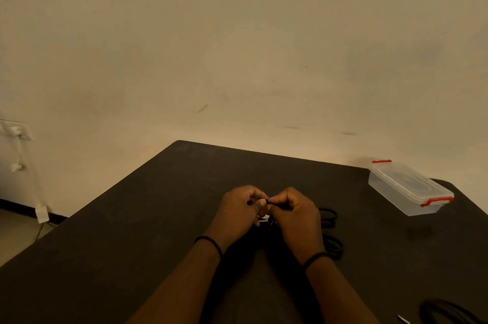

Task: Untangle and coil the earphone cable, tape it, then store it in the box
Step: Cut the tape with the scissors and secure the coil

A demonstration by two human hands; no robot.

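My left hand (239,208) and my right hand (297,214) meet above the middle of the dark table (132,231). Fingertips of both hands pinch a thin black earphone cable (268,200) between them. Most of that cable is hidden under my hands. A clear plastic box (408,186) with red latches stands closed at the table's far right, well apart from my hands.
Two black coiled cables (331,231) lie on the table just right of my right hand. Another black coil (446,311) sits at the bottom right corner. A wall rises behind the table; a socket and white charger (42,214) are at the left.
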